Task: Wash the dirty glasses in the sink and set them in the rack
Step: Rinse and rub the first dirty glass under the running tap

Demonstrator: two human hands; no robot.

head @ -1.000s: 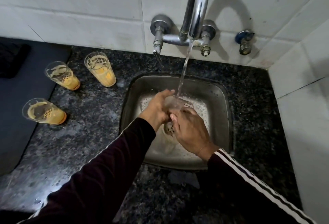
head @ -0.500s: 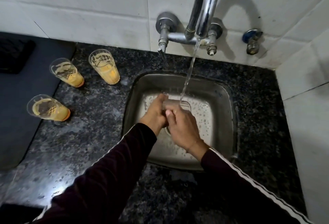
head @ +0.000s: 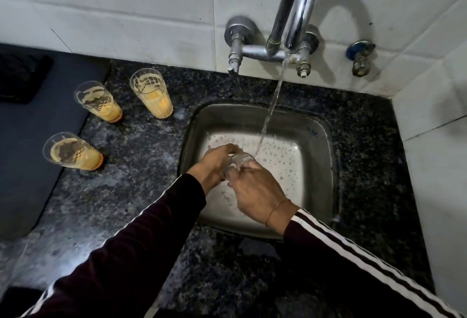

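Observation:
Over the steel sink (head: pixel 313 125), both hands hold a clear glass (head: pixel 238 162) just left of the running water stream (head: pixel 270 113). My left hand (head: pixel 214 166) grips the glass from the left. My right hand (head: pixel 252 191) curls round its near side, fingers at the rim. The glass is mostly hidden by the hands. Three dirty glasses with orange residue stand on the dark granite counter (head: pixel 141 191) to the left: one at the back (head: pixel 151 96), one left of it (head: pixel 98 101), one nearer (head: pixel 72 152).
The chrome tap (head: pixel 293 14) rises from the white tiled wall above the sink, with a small valve (head: pixel 361 57) to its right. A dark mat (head: pixel 27 145) covers the counter at far left. A tiled side wall (head: pixel 439 166) borders the right.
The hands and glass have shifted slightly left, so the water now falls just past the glass's right edge. The camera view moved a little.

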